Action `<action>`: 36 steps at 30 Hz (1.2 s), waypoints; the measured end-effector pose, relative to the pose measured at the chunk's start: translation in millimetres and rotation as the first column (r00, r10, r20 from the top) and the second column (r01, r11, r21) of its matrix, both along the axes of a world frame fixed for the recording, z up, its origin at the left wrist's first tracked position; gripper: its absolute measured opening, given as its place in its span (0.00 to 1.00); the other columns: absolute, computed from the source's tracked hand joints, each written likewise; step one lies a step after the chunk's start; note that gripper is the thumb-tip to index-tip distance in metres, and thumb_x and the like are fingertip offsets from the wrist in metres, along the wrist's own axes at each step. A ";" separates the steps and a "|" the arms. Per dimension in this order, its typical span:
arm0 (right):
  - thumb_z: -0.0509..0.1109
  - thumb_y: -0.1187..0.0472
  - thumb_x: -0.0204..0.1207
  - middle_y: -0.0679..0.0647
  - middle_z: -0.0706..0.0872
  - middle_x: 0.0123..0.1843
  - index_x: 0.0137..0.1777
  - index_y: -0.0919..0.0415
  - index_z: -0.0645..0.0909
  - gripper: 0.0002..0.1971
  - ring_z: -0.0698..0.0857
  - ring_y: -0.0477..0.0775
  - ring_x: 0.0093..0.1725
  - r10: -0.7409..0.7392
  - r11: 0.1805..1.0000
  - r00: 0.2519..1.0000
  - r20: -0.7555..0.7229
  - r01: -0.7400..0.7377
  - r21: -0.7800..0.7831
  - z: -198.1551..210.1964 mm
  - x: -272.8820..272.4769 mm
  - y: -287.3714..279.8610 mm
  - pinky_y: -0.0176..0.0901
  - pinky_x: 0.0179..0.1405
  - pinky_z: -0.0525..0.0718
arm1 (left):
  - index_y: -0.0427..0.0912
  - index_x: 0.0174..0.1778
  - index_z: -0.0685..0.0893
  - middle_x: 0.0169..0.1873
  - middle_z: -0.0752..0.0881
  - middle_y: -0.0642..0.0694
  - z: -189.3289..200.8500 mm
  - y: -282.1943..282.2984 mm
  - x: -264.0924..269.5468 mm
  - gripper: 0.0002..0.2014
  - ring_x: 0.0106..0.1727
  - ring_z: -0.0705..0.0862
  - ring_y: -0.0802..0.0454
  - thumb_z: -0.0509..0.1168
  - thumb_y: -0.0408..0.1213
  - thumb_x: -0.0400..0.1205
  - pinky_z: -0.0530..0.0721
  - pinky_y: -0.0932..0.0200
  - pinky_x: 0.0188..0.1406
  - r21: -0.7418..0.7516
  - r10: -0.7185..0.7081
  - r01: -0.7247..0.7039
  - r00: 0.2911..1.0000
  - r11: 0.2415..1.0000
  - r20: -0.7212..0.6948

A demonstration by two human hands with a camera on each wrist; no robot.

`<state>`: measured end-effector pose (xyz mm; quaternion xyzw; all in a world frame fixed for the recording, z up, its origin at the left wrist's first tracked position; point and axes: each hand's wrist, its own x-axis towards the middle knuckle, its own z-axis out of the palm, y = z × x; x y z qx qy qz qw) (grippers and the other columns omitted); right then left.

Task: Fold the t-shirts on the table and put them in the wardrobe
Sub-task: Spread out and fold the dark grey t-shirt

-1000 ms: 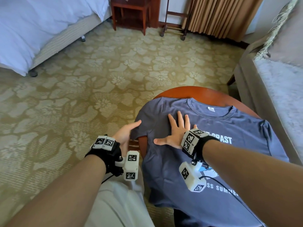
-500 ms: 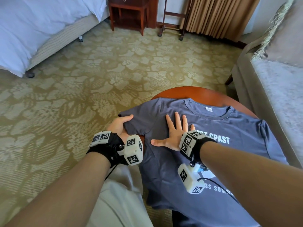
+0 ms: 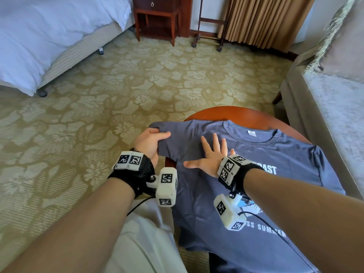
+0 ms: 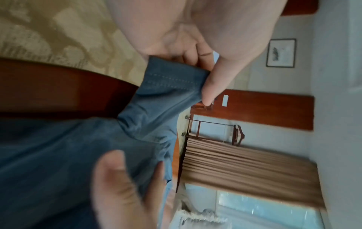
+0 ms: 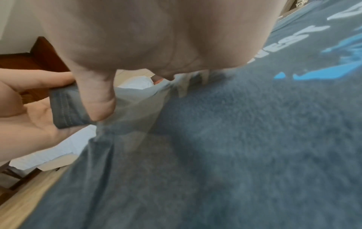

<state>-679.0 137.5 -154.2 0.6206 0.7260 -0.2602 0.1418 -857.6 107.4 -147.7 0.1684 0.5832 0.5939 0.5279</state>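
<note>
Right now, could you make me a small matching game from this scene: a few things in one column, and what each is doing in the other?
Things:
1. left hand
2. right hand
3. t-shirt
4. round table

States:
A. lies spread out, print side up
B. grips the sleeve hem
C. mostly covered by grey cloth
D. pressed flat, fingers spread

Pairs: 1-B, 2-D, 3-A, 4-C

A white-quilted bed (image 3: 45, 32) fills the upper left; a dark wooden nightstand (image 3: 157, 16) and tan pleated curtains (image 3: 262, 20) stand top centre; grey upholstered sofa (image 3: 331, 107) at right.
</note>
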 end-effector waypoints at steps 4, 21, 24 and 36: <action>0.60 0.21 0.66 0.50 0.26 0.84 0.84 0.40 0.34 0.54 0.27 0.60 0.82 -0.094 0.994 0.995 -0.045 0.096 0.050 11.0 10.7 4.7 0.69 0.78 0.34 | 0.46 0.25 0.81 0.28 0.83 0.48 10.9 1.9 14.7 0.15 0.35 0.83 0.54 0.79 0.24 0.67 0.82 0.61 0.39 -0.011 -0.026 0.024 0.925 1.000 -0.380; 0.51 0.32 0.81 0.55 0.38 0.87 0.86 0.46 0.42 0.38 0.39 0.66 0.85 -0.506 0.859 0.861 -0.052 0.508 0.065 42.8 153.2 -1.7 0.64 0.81 0.44 | 0.49 0.55 0.90 0.71 0.80 0.46 19.0 11.9 129.0 0.15 0.75 0.76 0.51 0.78 0.42 0.73 0.75 0.54 0.73 -0.347 -0.646 0.691 0.228 0.634 -0.728; 0.52 0.35 0.80 0.56 0.41 0.87 0.86 0.49 0.44 0.39 0.46 0.67 0.85 -0.582 0.809 0.812 -0.049 0.584 0.066 41.5 187.3 -4.9 0.65 0.82 0.50 | 0.45 0.52 0.91 0.58 0.87 0.49 20.5 16.1 143.6 0.12 0.65 0.83 0.52 0.78 0.38 0.73 0.78 0.60 0.61 -0.274 -0.619 0.655 0.378 0.705 -0.689; 0.75 0.42 0.66 0.62 0.72 0.72 0.76 0.62 0.67 0.41 0.77 0.66 0.68 -0.834 0.521 0.509 -0.213 0.853 -0.004 11.8 321.5 -35.6 0.47 0.65 0.80 | 0.41 0.48 0.85 0.65 0.84 0.39 29.9 34.8 283.2 0.06 0.68 0.82 0.45 0.63 0.32 0.85 0.81 0.49 0.67 -0.107 -0.673 0.667 0.739 0.737 -0.030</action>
